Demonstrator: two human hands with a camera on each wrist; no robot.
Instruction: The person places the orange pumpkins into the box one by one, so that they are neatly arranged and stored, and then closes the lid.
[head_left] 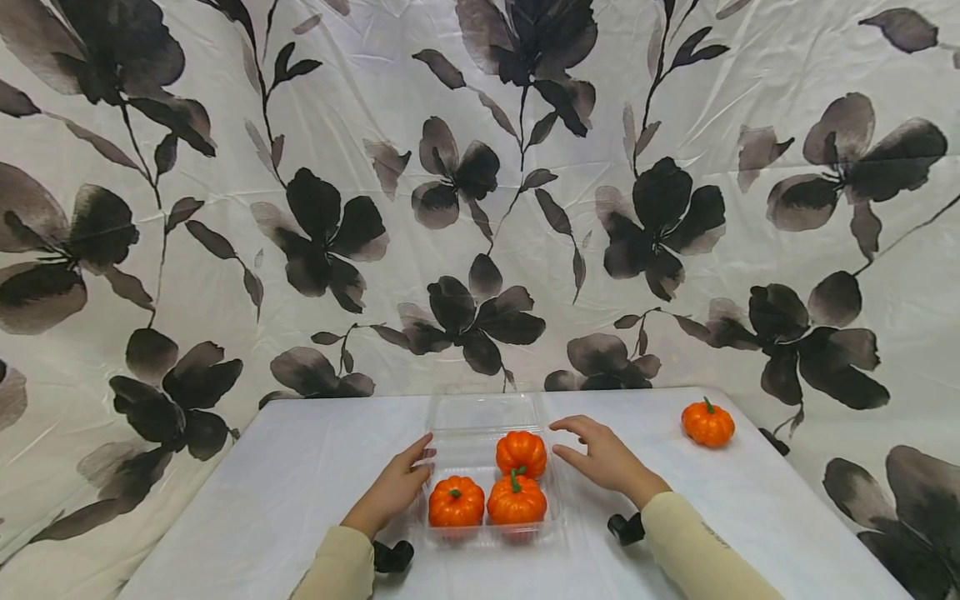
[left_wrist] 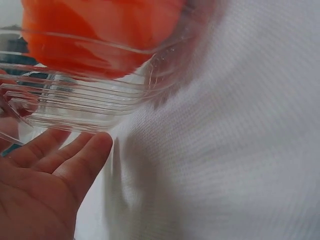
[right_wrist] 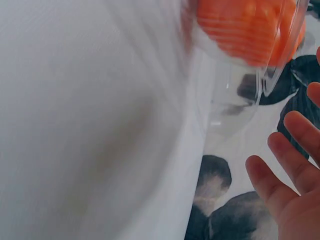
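Observation:
A clear plastic clamshell box (head_left: 486,537) stands on the table with its lid (head_left: 483,413) folded open toward the back. Three small orange pumpkins sit inside: one front left (head_left: 456,502), one front right (head_left: 517,502) and one back right (head_left: 521,454). The back left part of the box holds no pumpkin. My left hand (head_left: 392,492) is at the box's left side, its extended fingertips against the ribbed wall (left_wrist: 90,107) in the left wrist view. Beside the right rim, my right hand (head_left: 606,460) hovers with fingers spread, apart from the box in the right wrist view.
Another orange pumpkin (head_left: 708,423) lies near the table's back right edge. A white cloth covers the table (head_left: 300,467). Behind it hangs a floral-patterned curtain (head_left: 480,208). A black wrist device (head_left: 626,528) shows below the right sleeve.

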